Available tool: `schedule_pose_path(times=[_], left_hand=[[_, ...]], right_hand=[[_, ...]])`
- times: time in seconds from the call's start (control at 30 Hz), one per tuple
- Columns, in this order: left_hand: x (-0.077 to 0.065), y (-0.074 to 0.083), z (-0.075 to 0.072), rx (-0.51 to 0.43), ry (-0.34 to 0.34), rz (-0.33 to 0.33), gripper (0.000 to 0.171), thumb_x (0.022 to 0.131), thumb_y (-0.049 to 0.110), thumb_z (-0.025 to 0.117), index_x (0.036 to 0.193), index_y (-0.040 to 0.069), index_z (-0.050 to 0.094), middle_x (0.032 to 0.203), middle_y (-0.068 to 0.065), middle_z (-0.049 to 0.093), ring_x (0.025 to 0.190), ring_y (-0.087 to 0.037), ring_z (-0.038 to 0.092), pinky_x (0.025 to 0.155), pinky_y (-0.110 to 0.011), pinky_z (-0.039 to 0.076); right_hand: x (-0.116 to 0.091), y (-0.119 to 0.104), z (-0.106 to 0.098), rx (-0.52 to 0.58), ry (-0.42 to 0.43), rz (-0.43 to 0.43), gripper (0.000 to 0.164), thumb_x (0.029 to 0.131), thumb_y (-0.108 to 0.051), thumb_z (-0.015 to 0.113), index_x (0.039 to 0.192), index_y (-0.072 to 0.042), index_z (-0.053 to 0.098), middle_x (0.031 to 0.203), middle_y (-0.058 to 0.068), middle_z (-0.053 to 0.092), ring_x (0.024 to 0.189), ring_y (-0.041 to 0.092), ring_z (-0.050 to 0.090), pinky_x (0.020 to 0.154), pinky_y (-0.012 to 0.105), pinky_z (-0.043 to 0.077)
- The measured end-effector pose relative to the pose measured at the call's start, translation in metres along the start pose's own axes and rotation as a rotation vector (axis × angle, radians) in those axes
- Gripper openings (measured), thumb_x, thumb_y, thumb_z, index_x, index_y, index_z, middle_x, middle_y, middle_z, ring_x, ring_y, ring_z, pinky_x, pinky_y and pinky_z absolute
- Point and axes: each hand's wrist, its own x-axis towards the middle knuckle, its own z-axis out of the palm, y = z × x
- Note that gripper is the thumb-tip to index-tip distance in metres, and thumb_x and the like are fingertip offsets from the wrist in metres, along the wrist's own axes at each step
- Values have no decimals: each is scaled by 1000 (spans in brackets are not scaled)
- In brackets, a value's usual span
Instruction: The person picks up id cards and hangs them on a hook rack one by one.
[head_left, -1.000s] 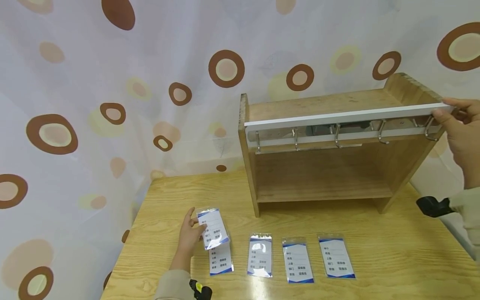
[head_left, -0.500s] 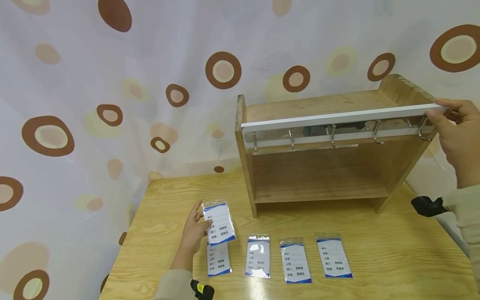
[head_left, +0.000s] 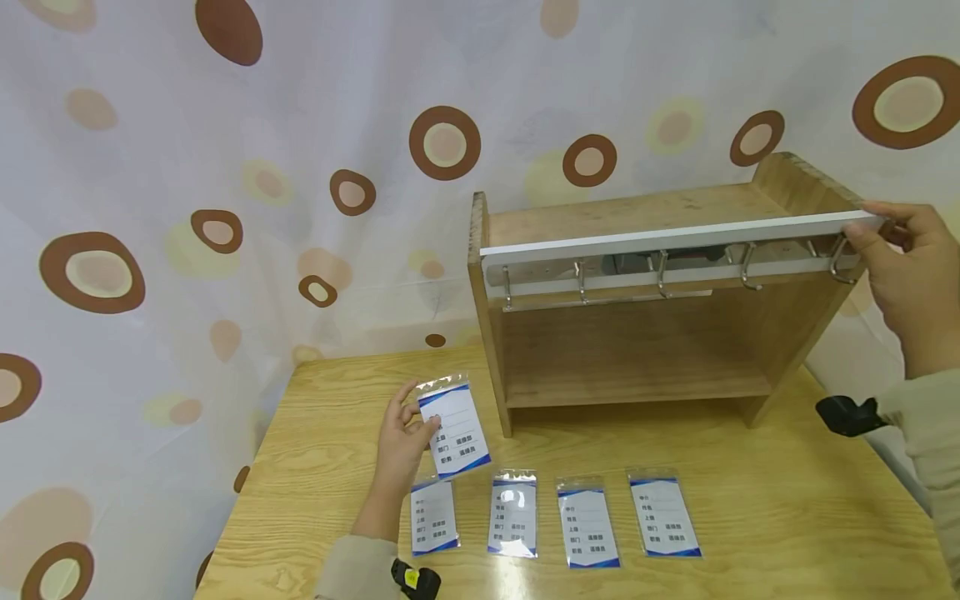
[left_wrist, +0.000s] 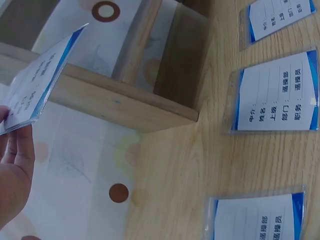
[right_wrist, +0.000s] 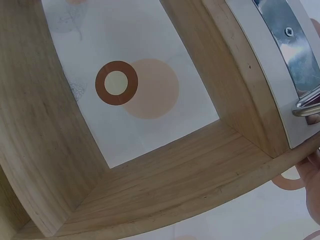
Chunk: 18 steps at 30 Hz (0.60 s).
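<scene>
Between thumb and fingers, my left hand [head_left: 402, 437] pinches a badge card [head_left: 454, 427] in a clear plastic sleeve, lifted above the table left of the shelf. In the left wrist view this badge card [left_wrist: 40, 82] is seen tilted, nearly edge-on. My right hand [head_left: 911, 271] grips the right end of a white hook rail [head_left: 675, 236] along the front of the wooden shelf [head_left: 637, 350]. Metal hooks [head_left: 663, 273] hang from the rail with nothing on them. In the right wrist view, only part of the right hand [right_wrist: 312, 187] shows at the shelf's side.
Several more badge cards lie in a row on the wooden table: one [head_left: 434, 517] below the left hand, then others [head_left: 513, 514], [head_left: 588, 525] and the rightmost card [head_left: 665, 514]. A patterned curtain [head_left: 225, 125] hangs behind the shelf.
My left hand has raised the badge card up and to the right, off the card lying beneath it. The right hand keeps its hold on the rail; the head view has shifted slightly.
</scene>
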Motion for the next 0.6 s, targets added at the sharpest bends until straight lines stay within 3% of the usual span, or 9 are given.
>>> schedule_pose_path(times=[0.27,0.6], left_hand=[[-2,22,23,-58,-23,103,56,79,-9,54,126,14,34,90,-7,47,68,-12,51,62,-23,46],[3,38,39,-99,-102,153,52,79,-9,53,124,14,37,98,-13,53,72,-17,53,63,-26,47]], right_hand=[[2,1,3,46,10,13,29,82,-9,57,109,-17,59,99,-13,48,89,1,43,72,11,34],[-1,0,6,58,28,-17,28,82,-5,56,108,-13,60,93,-11,48,88,2,42,70,11,34]])
